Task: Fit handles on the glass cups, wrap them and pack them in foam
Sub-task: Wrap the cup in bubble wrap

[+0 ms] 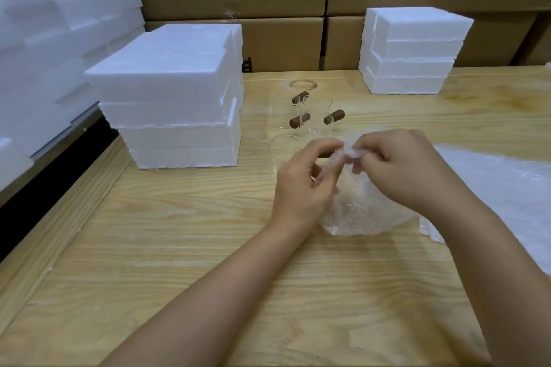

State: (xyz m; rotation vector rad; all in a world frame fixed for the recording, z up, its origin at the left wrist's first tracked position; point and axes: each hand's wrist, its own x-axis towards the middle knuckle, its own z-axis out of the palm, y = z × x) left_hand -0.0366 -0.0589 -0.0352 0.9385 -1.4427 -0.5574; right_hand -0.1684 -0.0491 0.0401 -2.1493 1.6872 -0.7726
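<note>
At the left a stack of white foam blocks [167,92] stands on the wooden surface [149,247]. Foam of this kind is light and stiff but crumbly, so it is probably best lifted by its flat sides. Just right of it stand clear glass cups [298,116] with brown handles [334,117] fitted. They look hard, smooth and breakable, so they are likely safer held round the body than by the handle. In front of them the left hand [304,185] pinches an edge of a bubble wrap bundle [366,208], its fingers curled on the film. The bundle rests on the surface between the hands. I cannot tell whether a cup is inside, though its rounded bulk suggests one. The wrap is soft and springy and will probably unfold if let go. The right hand [399,167] pinches the bundle's gathered top. Behind it stands a second foam stack [414,53]. At the far right loose wrap sheets [507,188] lie flat.
</note>
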